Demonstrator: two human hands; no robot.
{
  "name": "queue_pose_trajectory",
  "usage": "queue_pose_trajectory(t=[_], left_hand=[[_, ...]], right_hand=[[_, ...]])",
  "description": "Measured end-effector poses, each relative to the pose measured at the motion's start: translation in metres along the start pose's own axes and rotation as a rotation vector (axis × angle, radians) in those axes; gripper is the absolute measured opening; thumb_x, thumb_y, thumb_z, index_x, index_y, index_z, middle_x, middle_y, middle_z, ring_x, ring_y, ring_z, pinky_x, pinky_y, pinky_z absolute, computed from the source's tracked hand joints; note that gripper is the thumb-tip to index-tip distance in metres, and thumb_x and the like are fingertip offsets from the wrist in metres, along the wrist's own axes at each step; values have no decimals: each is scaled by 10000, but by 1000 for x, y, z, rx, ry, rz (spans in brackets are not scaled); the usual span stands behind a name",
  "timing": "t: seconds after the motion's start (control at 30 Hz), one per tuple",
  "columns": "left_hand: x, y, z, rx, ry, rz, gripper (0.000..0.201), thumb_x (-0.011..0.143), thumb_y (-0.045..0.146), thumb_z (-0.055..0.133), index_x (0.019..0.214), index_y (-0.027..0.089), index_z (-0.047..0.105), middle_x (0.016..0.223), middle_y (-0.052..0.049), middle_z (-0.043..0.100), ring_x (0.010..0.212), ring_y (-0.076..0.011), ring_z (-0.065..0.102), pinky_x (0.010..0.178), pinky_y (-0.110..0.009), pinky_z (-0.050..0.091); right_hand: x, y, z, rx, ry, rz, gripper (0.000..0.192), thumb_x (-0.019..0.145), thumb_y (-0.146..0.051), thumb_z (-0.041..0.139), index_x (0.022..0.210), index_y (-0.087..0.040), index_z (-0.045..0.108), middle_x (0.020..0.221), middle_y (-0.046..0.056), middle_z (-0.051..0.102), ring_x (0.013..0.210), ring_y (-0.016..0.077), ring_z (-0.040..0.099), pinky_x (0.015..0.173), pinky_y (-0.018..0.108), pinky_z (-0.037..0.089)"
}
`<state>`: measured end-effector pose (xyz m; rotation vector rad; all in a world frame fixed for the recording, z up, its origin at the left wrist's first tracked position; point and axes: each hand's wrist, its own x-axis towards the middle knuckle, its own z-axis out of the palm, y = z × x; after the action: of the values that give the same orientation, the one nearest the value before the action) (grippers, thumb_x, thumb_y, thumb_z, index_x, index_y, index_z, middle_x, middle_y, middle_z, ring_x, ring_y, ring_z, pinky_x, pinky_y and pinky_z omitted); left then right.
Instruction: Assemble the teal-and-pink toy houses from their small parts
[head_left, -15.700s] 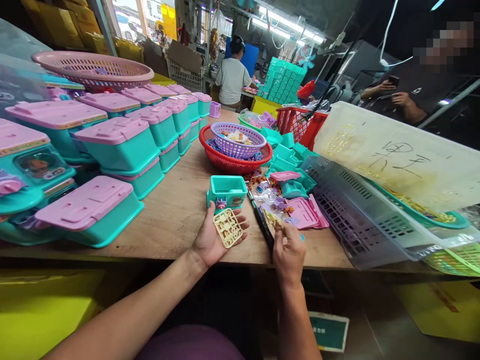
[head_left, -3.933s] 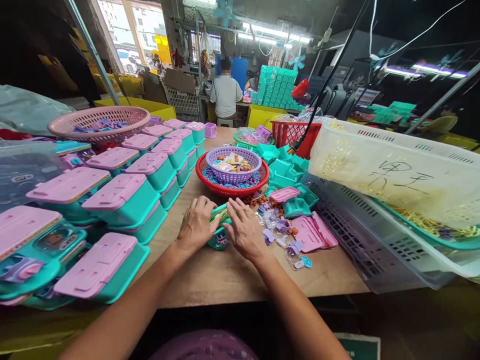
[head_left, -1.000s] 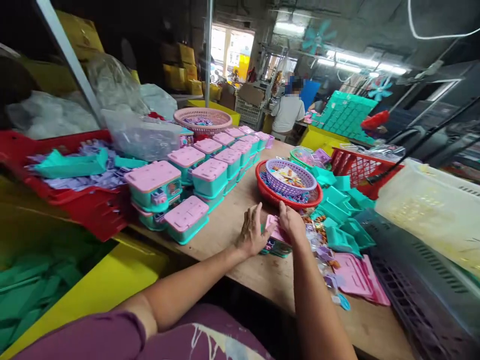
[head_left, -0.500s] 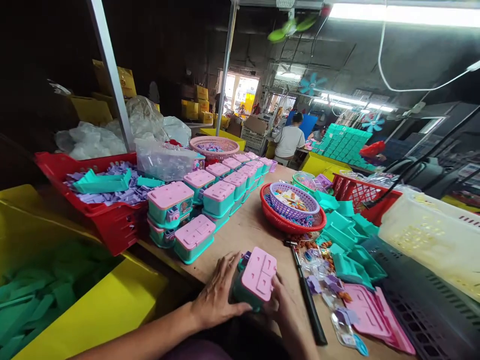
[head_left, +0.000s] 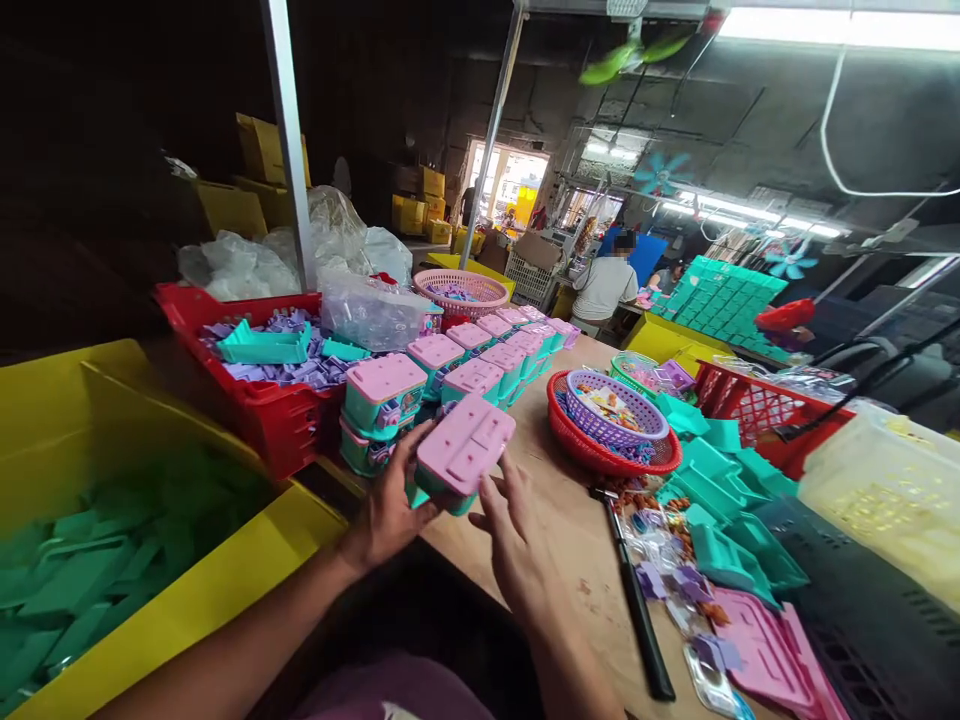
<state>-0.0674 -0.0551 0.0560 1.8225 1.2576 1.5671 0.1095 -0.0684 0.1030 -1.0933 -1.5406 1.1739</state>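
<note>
Cluttered wooden counter (head_left: 555, 520) is crowding both hands. Left hand (head_left: 386, 505) is gripping a teal plastic box with a pink lid (head_left: 459, 455), lifted just above the counter edge; right hand (head_left: 514, 540) is hovering open beside it. Stacked teal-and-pink boxes (head_left: 390, 400) just beyond could topple if bumped; open room is lying only toward the black-handled tool (head_left: 634, 600).

Readable text: nothing is showing – no label, brand or number I am making out anywhere around me.
</note>
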Motion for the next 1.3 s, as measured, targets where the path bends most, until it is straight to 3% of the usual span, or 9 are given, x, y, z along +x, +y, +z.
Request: queue_pose_trajectory(t=[0.2, 0.33, 0.43, 0.57, 0.7, 0.8, 0.9, 0.97, 1.3], left_hand=[[17, -38, -28, 296, 33, 36, 671, 870, 495, 618, 1418, 184, 388, 1381, -166, 556, 1320, -310, 506, 1082, -450, 445], [12, -39, -33, 516, 215, 141, 573, 867, 441, 646, 1343, 182, 458, 1237, -155, 608, 1185, -294, 590, 1000, -417, 497], [6, -43, -39, 557, 319, 150, 541, 863, 421, 655, 1307, 178, 461, 1177, -144, 567, 1122, -279, 587, 931, -398, 524], [3, -54, -45, 514, 212, 199, 642, 862, 526, 611, 1345, 158, 402, 1219, -168, 512, 1175, -308, 529, 997, -469, 478], [5, -56, -36, 506, 248, 181, 856, 764, 608, 681, 1393, 126, 358, 1262, -193, 473, 1208, -341, 498, 1027, -503, 456], [6, -53, -24, 563, 331, 167, 942, 700, 579, 756, 1401, 100, 346, 1250, -200, 468, 1221, -356, 486, 1051, -519, 438], [7, -52, -14, 601, 373, 163, 931, 692, 535, 782, 1387, 80, 364, 1229, -207, 479, 1205, -360, 497, 1052, -526, 437], [7, -54, -10, 612, 393, 179, 922, 696, 538, 776, 1382, 71, 375, 1222, -214, 484, 1189, -366, 504, 1036, -533, 447], [7, -68, -6, 651, 434, 245, 1025, 672, 592, 770, 1428, 46, 345, 1253, -261, 459, 1199, -422, 473, 982, -587, 458]], right_hand=[[28, 26, 49, -251, 10, -224, 577, 966, -447, 420, 1498, -365, 211, 1339, 133, 356, 1253, 284, 458, 984, 525, 511], [29, 40, 63, -218, 42, -231, 614, 952, -411, 455, 1498, -343, 182, 1253, 136, 385, 1021, 244, 566, 787, 431, 595], [30, 43, 76, -182, 57, -240, 668, 938, -392, 493, 1508, -306, 155, 1132, 113, 473, 879, 211, 583, 753, 400, 588], [26, 41, 88, -206, 84, -294, 669, 948, -312, 487, 1523, -240, 151, 1006, 71, 541, 891, 198, 582, 827, 401, 547], [21, 42, 80, -201, 93, -343, 567, 971, -286, 458, 1499, -242, 256, 1064, 62, 573, 924, 165, 591, 867, 365, 522], [31, 53, 63, -188, 212, -251, 429, 1003, -352, 392, 1421, -259, 402, 1247, 84, 561, 1129, 183, 558, 984, 392, 475], [53, 71, 50, -227, 362, -153, 473, 1023, -412, 297, 1459, -246, 372, 1456, 97, 455, 1371, 208, 392, 1136, 467, 339], [68, 83, 47, -293, 357, -157, 515, 1025, -431, 258, 1491, -228, 339, 1525, 101, 391, 1441, 217, 294, 1177, 503, 268], [76, 98, 63, -357, 325, -173, 499, 1027, -406, 281, 1496, -250, 343, 1500, 106, 429, 1406, 253, 358, 1148, 577, 293]])
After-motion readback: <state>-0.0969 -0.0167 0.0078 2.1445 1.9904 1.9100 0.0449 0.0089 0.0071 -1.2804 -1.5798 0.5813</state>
